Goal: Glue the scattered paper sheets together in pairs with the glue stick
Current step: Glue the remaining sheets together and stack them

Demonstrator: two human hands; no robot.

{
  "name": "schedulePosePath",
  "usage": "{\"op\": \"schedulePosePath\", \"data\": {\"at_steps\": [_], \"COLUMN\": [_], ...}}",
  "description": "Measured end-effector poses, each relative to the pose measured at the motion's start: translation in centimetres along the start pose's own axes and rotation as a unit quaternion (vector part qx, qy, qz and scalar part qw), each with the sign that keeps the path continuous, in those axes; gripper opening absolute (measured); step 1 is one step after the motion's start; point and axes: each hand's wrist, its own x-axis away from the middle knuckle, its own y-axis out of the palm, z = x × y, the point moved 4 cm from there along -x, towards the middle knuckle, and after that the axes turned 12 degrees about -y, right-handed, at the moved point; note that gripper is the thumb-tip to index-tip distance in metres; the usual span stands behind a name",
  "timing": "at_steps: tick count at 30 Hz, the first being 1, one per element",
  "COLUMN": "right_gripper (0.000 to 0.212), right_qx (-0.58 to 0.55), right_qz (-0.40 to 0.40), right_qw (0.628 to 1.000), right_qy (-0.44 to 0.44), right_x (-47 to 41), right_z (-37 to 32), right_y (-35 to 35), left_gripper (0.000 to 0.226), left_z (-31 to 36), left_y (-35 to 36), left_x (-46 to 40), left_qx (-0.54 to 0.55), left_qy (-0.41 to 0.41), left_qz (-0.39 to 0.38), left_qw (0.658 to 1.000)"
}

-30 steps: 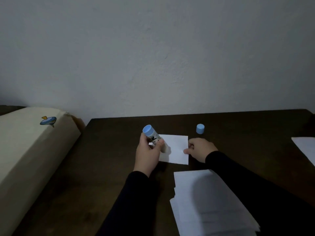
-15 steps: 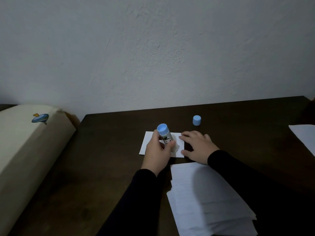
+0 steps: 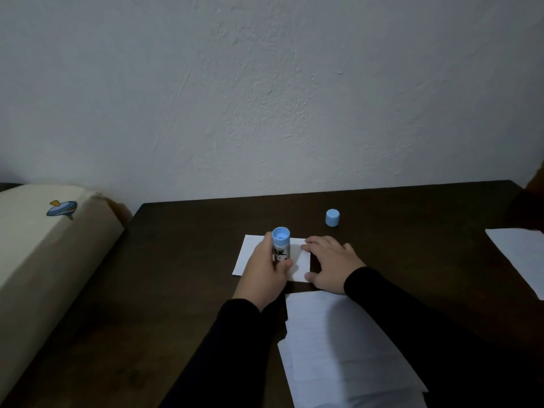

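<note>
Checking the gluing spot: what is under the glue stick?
The glue stick, gripped by the left hand, stands over a small white sheet on the dark table. Its tip is hidden, so contact cannot be seen.

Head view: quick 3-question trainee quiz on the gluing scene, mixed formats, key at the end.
1. True or false: the blue cap is on the glue stick.
2. Which hand grips the glue stick? A) left hand B) right hand C) neither
3. Fill in: the right hand lies flat on the right edge of the small ___.

Key
1. False: it stands on the table, apart, beyond the right hand.
2. A
3. paper sheet; the paper stack lies nearer the person.
</note>
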Motion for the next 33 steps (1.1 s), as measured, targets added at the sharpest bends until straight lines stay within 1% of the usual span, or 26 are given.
{"op": "schedulePosePath", "data": {"at_steps": [4,12,22,25,28,30,33], "right_gripper": [0.07,0.072,0.071,0.068,0.059,0.057,0.056], "right_qx": [-0.001,-0.025,-0.014,-0.009,0.029,0.069,0.09], "right_qz": [-0.011,-0.053,-0.056,-0.072,-0.087,-0.06,0.004], "right_qw": [1.0,0.997,0.997,0.995,0.993,0.994,0.995], "right_qy": [0.014,0.043,0.056,0.066,0.07,0.06,0.051], "right_x": [-0.3,-0.8,-1.2,-1.6,-2.2,-2.8,-4.4], "right_z": [-0.2,-1.0,-1.2,-1.3,-1.7,-2.2,-3.4], "right_y": [-0.2,-0.8,-0.5,-1.2,-2.4,-2.8,-2.4], "left_gripper": [0.041,0.033,0.029,0.03,0.034,0.036,0.042], "left_z": [-0.8,-2.1,-3.7,-3.8,-3.9,-3.9,-4.0], "left_y": [-1.3,-4.0,-6.1,-6.7,-7.9,-8.5,-8.7], "left_x": [-0.5,-0.6,-0.7,-0.4,0.1,0.3,0.3], "left_qx": [-0.014,-0.005,0.007,0.058,0.173,0.21,0.218], "left_qy": [-0.04,-0.06,-0.086,-0.101,-0.125,-0.123,-0.124], "left_qz": [0.003,0.044,0.101,0.132,0.209,0.235,0.221], "left_qw": [0.999,0.997,0.991,0.984,0.954,0.941,0.943]}}
